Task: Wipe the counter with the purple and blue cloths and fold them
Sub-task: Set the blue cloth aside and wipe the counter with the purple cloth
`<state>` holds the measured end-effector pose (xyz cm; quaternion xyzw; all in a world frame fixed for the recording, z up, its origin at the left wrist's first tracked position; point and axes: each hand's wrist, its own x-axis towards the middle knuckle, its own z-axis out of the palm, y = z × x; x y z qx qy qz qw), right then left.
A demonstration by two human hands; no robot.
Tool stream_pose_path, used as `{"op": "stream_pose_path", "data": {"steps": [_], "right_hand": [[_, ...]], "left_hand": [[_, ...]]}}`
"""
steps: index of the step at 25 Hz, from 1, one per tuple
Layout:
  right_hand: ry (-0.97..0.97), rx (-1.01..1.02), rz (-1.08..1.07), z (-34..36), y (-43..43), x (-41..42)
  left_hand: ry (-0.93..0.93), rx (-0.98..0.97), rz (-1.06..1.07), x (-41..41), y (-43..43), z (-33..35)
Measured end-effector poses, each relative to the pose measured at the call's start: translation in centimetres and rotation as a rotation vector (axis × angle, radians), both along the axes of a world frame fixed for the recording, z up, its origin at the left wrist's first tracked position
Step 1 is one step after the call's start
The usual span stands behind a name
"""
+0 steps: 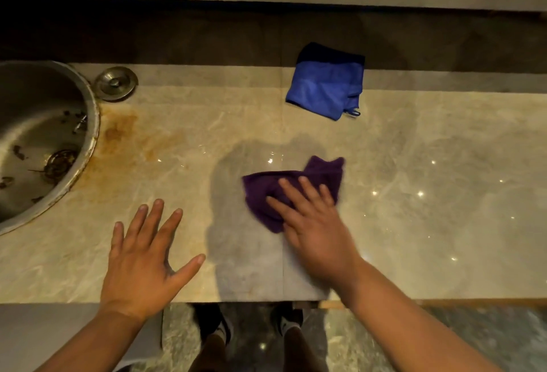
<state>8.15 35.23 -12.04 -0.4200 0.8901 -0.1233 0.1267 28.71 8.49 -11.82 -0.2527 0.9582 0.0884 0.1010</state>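
Marble counter (414, 194) runs across the view, with the person's shoes and the floor below its near edge. Nearest, the left hand (142, 265) lies flat on the stone, fingers spread and holding nothing. Just to its right, the right hand (313, 229) presses flat on the crumpled purple cloth (296, 185), fingers extended over it rather than curled; the cloth sits on a darker patch of the counter. Rusty stains spread left toward the round metal sink (44, 140), debris in its bowl, a drain stopper (116, 83) beside its rim. Farther back, well apart, lies the folded blue cloth (325, 84), untouched.
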Motion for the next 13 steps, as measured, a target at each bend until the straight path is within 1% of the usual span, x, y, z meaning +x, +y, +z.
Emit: {"op": "stream_pose_path", "data": {"steps": [2,4,5,6,7,8,11,13], "right_hand": [[0.010,0.050,-0.221,0.2,5.9,-2.9],[-0.059,0.066,-0.514,0.9,10.4,-5.2],[-0.072,0.063,-0.620,1.3,10.7,-5.4],[-0.058,0.061,-0.673,1.6,9.4,-4.7],[-0.029,0.063,-0.667,1.6,7.1,-3.2],[-0.008,0.063,-0.616,1.5,4.2,-1.3],[0.016,0.019,-0.411,1.1,-4.3,3.2],[0.022,-0.017,-0.266,0.7,-7.3,4.9]], "left_hand": [[0.001,0.011,0.012,0.0,0.0,0.1],[0.006,0.023,0.013,0.0,0.1,0.2],[0.012,0.028,0.008,0.0,0.0,0.2],[0.013,0.029,-0.004,0.0,0.0,0.2],[0.011,0.029,-0.020,0.1,-0.1,0.3],[0.017,0.029,-0.031,0.2,-0.1,0.4],[0.021,0.013,-0.028,0.1,-0.2,0.4],[0.021,0.009,-0.032,0.1,-0.1,0.4]]}}
